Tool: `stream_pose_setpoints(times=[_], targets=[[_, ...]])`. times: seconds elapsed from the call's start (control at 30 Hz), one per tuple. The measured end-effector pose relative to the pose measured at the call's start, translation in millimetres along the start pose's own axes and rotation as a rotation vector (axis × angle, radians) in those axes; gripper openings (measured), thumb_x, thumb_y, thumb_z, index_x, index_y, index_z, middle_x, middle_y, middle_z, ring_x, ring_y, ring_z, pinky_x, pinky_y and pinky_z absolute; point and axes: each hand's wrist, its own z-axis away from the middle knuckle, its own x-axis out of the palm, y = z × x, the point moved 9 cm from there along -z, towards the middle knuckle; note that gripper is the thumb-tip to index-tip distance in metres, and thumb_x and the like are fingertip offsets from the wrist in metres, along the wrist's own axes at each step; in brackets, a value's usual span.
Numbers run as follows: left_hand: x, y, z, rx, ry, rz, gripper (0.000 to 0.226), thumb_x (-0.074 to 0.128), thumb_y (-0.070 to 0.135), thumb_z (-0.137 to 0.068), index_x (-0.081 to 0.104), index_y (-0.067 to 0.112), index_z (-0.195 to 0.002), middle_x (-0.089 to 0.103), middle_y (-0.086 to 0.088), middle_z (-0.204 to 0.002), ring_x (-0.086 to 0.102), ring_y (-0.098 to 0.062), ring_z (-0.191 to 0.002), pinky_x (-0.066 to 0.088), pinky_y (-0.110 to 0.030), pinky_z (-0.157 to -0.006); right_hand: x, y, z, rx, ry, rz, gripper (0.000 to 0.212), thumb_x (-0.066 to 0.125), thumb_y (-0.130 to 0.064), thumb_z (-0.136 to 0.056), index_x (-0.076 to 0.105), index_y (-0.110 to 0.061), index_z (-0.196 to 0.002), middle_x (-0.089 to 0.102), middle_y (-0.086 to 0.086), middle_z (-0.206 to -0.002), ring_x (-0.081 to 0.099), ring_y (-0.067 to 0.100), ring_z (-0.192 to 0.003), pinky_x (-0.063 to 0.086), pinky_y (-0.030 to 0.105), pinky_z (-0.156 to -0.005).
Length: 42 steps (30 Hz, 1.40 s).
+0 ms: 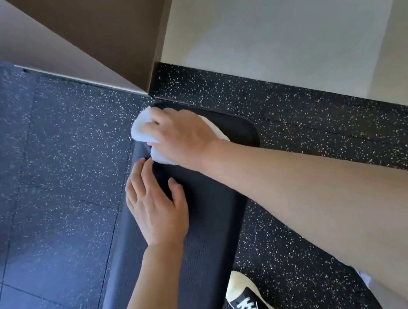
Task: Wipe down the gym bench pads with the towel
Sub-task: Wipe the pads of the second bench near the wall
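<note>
A: Right grip (180,135)?
B: Curled over white towel (142,127), fingers bunched round it, pressing it onto far end of bench (207,208). Towel bunched up, part hidden under the palm, a bit showing past the wrist on the right.

A: Left grip (156,209)?
B: Flat on the pad, fingers straight and slightly spread, holding nothing. Just behind the towel, fingertips nearly touching it. Sits on the left edge of the pad.

A: Bench surface?
B: Black textured pad, long and narrow, running from bottom of view to a rounded far end. Far end close to the wall base.

A: Room?
B: Black rubber floor (47,154) with white speckles, tile seams visible on the left. Speckled skirting strip (297,99) along the base of a pale wall (282,18). Brown angled panel (83,31) top left, meeting the corner above the towel.

A: Anything else around?
B: One shoe (251,304) on floor, right of bench, near bottom: dark upper, white laces, cream toe. Right forearm crossing over floor and pad from lower right, blocking part of the floor. Bit of white fabric at lower right edge, cannot tell what.

A: Containers?
B: None seen.
</note>
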Motion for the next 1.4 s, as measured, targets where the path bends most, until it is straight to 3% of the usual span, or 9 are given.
stream_pose_setpoints(times=[0.2, 0.43, 0.53, 0.63, 0.87, 1.03, 1.17, 1.33, 1.4], targets=[[5, 32, -41, 0.175, -0.084, -0.068, 0.060, 0.048, 0.032, -0.097, 0.044, 0.011, -0.154, 0.041, -0.011, -0.160, 0.040, -0.038, -0.144, 0.031, -0.057, -0.121, -46, 75, 89, 0.040, 0.027, 0.020, 0.012, 0.075, -0.010, -0.078, 0.067, -0.011, -0.087, 0.062, 0.007, -0.088, 0.057, 0.029, -0.067, 0.045, 0.038, -0.053], [31, 69, -62, 0.106, 0.078, -0.087, 0.060, 0.052, 0.026, -0.095, 0.048, 0.009, -0.152, 0.042, -0.014, -0.159, 0.040, -0.043, -0.145, 0.030, -0.060, -0.121, -41, 136, 165, 0.759, 0.101, -0.505, 0.014, 0.052, -0.032, -0.105, 0.048, -0.019, -0.105, 0.052, -0.011, -0.095, 0.052, 0.011, -0.080, 0.041, 0.031, -0.067], [33, 66, -62, 0.122, 0.107, -0.092, 0.061, 0.053, 0.024, -0.092, 0.051, 0.008, -0.151, 0.044, -0.015, -0.158, 0.043, -0.044, -0.143, 0.032, -0.060, -0.119, -32, 139, 157, 0.876, 0.184, -0.636, 0.016, 0.050, -0.033, -0.106, 0.044, -0.022, -0.096, 0.050, -0.013, -0.091, 0.050, 0.004, -0.078, 0.040, 0.025, -0.069], [34, 63, -63, 0.102, 0.111, -0.101, 0.063, 0.052, 0.025, -0.090, 0.051, 0.009, -0.151, 0.044, -0.014, -0.160, 0.043, -0.044, -0.143, 0.032, -0.061, -0.119, -24, 156, 139, 0.922, 0.149, -0.721, 0.021, 0.053, -0.039, -0.102, 0.049, -0.024, -0.088, 0.053, -0.008, -0.090, 0.055, 0.017, -0.081, 0.046, 0.039, -0.072], [38, 63, -66, 0.105, 0.091, -0.125, 0.063, 0.050, 0.027, -0.089, 0.053, 0.004, -0.148, 0.045, -0.018, -0.158, 0.042, -0.048, -0.144, 0.031, -0.064, -0.119, 6, 158, 44, 0.743, -0.296, -0.821, 0.032, 0.066, -0.038, -0.094, 0.059, -0.020, -0.068, 0.058, -0.005, -0.074, 0.057, 0.017, -0.066, 0.047, 0.038, -0.062], [38, 61, -65, 0.105, 0.097, -0.123, 0.057, 0.050, 0.027, -0.088, 0.056, -0.002, -0.137, 0.049, -0.023, -0.150, 0.042, -0.049, -0.142, 0.032, -0.065, -0.118, 56, 123, -49, 0.547, -0.395, -0.717, 0.045, 0.068, -0.041, -0.092, 0.045, -0.020, -0.060, 0.055, -0.002, -0.063, 0.054, 0.019, -0.064, 0.035, 0.035, -0.059], [41, 58, -65, 0.090, 0.087, -0.146, 0.056, 0.050, 0.029, -0.087, 0.055, 0.001, -0.135, 0.050, -0.022, -0.142, 0.043, -0.047, -0.137, 0.035, -0.067, -0.115, 84, 98, -87, 0.426, -0.547, -0.598, 0.042, 0.072, -0.046, -0.089, 0.056, -0.017, -0.063, 0.058, -0.004, -0.065, 0.058, 0.022, -0.070, 0.037, 0.034, -0.061], [40, 59, -65, 0.102, 0.085, -0.128, 0.055, 0.049, 0.030, -0.088, 0.054, 0.003, -0.136, 0.048, -0.020, -0.149, 0.040, -0.046, -0.144, 0.033, -0.069, -0.115, 54, 115, -59, 0.461, -0.425, -0.696, 0.046, 0.071, -0.041, -0.092, 0.043, -0.024, -0.061, 0.054, -0.005, -0.068, 0.051, 0.018, -0.066, 0.037, 0.036, -0.062], [40, 59, -66, 0.092, 0.078, -0.127, 0.058, 0.048, 0.030, -0.089, 0.056, 0.003, -0.139, 0.047, -0.019, -0.155, 0.039, -0.044, -0.148, 0.032, -0.067, -0.118, 31, 125, -31, 0.459, -0.374, -0.706, 0.043, 0.069, -0.037, -0.096, 0.041, -0.032, -0.064, 0.053, -0.013, -0.071, 0.049, 0.009, -0.068, 0.035, 0.027, -0.064]])
